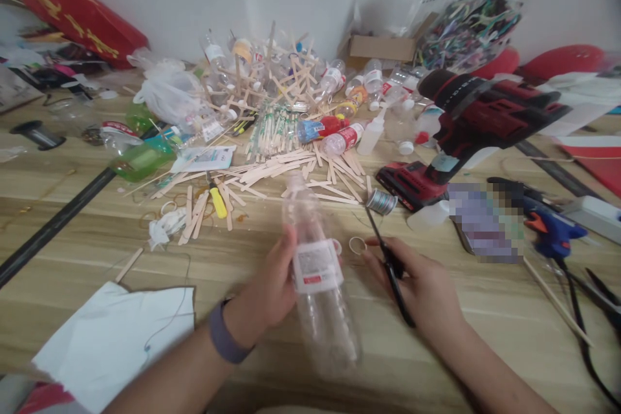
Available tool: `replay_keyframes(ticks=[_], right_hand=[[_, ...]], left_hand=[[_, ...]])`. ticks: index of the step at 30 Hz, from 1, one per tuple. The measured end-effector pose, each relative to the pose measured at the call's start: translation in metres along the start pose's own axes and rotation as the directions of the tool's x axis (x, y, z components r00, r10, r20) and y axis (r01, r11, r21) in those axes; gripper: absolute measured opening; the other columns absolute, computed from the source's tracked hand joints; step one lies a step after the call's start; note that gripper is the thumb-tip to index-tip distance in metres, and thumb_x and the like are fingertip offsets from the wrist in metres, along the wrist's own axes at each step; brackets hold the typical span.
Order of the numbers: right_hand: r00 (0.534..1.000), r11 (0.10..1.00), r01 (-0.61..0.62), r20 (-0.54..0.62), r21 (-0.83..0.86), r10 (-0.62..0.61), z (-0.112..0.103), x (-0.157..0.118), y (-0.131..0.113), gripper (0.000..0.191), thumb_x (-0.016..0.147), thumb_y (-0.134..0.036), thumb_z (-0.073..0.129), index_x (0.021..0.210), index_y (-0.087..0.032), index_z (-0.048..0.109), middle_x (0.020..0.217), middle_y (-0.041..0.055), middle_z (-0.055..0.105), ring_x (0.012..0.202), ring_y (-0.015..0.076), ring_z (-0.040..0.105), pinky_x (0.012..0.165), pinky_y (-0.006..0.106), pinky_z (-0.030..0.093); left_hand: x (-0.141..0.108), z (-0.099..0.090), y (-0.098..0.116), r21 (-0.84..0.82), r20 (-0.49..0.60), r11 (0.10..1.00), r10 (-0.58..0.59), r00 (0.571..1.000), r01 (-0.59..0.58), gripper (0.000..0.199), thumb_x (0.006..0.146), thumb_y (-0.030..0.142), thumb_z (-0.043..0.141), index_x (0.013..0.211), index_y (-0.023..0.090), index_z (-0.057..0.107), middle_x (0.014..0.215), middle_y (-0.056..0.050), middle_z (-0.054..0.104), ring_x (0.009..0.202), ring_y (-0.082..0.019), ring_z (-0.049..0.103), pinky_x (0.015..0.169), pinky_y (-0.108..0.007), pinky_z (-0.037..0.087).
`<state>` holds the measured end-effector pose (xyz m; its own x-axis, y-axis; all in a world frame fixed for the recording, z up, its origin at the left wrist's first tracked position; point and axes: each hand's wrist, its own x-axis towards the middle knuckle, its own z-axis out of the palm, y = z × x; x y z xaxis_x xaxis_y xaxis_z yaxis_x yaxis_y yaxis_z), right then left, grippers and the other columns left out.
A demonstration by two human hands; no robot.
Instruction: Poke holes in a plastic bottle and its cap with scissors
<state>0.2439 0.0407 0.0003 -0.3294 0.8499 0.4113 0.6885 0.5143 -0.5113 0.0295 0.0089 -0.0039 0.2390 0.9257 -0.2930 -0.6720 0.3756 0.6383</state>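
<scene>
A clear plastic bottle (323,317) with a white and red label is gripped around its middle by my left hand (276,278); its neck points away from me and no cap can be made out. My right hand (417,278) is closed on black-handled scissors (398,294), whose dark blades point forward and left. At the fingertips of that hand is a small pale ring (358,246). Just beyond the scissors lies a spool of thread (382,202). A dark band circles my left wrist.
Wooden sticks (272,168) and many bottles lie toward the wall. A red and black drill (466,129) stands at the right, near a blue glue gun (555,233). White paper (121,336) lies front left, and a yellow-handled tool (218,202) beyond it.
</scene>
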Motion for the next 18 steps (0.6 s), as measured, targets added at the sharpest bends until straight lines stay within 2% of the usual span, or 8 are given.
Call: replay_keyframes(ticks=[2,4,8,10,12,15,18], right_hand=[[0.999,0.997,-0.035,0.039,0.064,0.033,-0.002,0.001,0.001,0.023,0.095,-0.042,0.057,0.097,-0.021,0.066,0.063,-0.0015,0.063,0.048,0.0127,0.059,0.046,0.02,0.046],[0.994,0.989,-0.071,0.094,0.133,0.059,-0.001,0.0,0.002,0.023,0.094,-0.041,0.059,0.104,-0.022,0.063,0.069,-0.0006,0.064,0.054,0.0134,0.061,0.049,0.019,0.048],[0.99,0.947,-0.097,0.129,0.307,0.059,0.006,-0.006,0.002,0.035,0.095,-0.043,0.056,0.122,-0.021,0.053,0.079,0.0021,0.063,0.069,0.0162,0.067,0.063,0.023,0.056],[0.993,0.926,-0.059,0.12,0.373,0.015,0.009,-0.009,0.002,0.047,0.095,-0.051,0.054,0.131,-0.022,0.048,0.088,0.0047,0.062,0.081,0.0195,0.068,0.074,0.029,0.058],[0.993,0.929,-0.024,0.113,0.369,-0.02,0.01,-0.01,0.004,0.056,0.093,-0.058,0.054,0.138,-0.025,0.045,0.1,0.0075,0.061,0.091,0.0227,0.066,0.079,0.034,0.059],[0.987,0.937,-0.055,0.161,0.345,-0.002,0.008,-0.01,0.007,0.053,0.095,-0.055,0.054,0.14,-0.027,0.045,0.104,0.0081,0.062,0.091,0.023,0.066,0.078,0.033,0.059],[0.971,0.896,-0.127,0.237,0.425,0.025,0.001,-0.008,0.009,0.053,0.099,-0.049,0.047,0.149,-0.03,0.038,0.105,0.0084,0.066,0.087,0.0212,0.069,0.073,0.03,0.06]], left_hand=[[0.004,0.001,0.013,-0.11,-0.129,0.994,0.004,0.992,-0.018,0.055,0.084,0.068,0.057,0.11,0.02,0.064,0.091,-0.007,0.075,0.084,-0.022,0.071,0.081,-0.036,0.055],[0.007,0.001,0.026,-0.174,-0.19,0.983,0.028,0.981,-0.062,0.049,0.088,0.062,0.055,0.102,0.017,0.065,0.088,-0.008,0.075,0.081,-0.023,0.071,0.081,-0.039,0.057],[0.009,-0.002,0.041,-0.169,-0.2,0.978,0.084,0.976,-0.119,0.032,0.085,0.041,0.055,0.099,0.013,0.065,0.089,-0.009,0.075,0.079,-0.025,0.072,0.077,-0.04,0.058],[0.009,-0.003,0.045,-0.186,-0.207,0.974,0.092,0.974,-0.132,0.032,0.085,0.039,0.054,0.1,0.013,0.066,0.09,-0.01,0.075,0.079,-0.024,0.072,0.077,-0.038,0.058],[0.01,-0.003,0.047,-0.229,-0.229,0.963,0.09,0.969,-0.143,0.033,0.088,0.04,0.053,0.1,0.012,0.066,0.089,-0.011,0.075,0.08,-0.023,0.072,0.077,-0.036,0.058],[0.013,-0.003,0.05,-0.292,-0.278,0.937,0.107,0.955,-0.19,0.035,0.091,0.043,0.05,0.099,0.013,0.066,0.085,-0.01,0.075,0.077,-0.022,0.072,0.073,-0.034,0.058],[0.012,-0.003,0.052,-0.341,-0.298,0.92,0.089,0.95,-0.193,0.041,0.092,0.047,0.049,0.101,0.011,0.067,0.086,-0.01,0.076,0.075,-0.021,0.072,0.071,-0.032,0.058]])
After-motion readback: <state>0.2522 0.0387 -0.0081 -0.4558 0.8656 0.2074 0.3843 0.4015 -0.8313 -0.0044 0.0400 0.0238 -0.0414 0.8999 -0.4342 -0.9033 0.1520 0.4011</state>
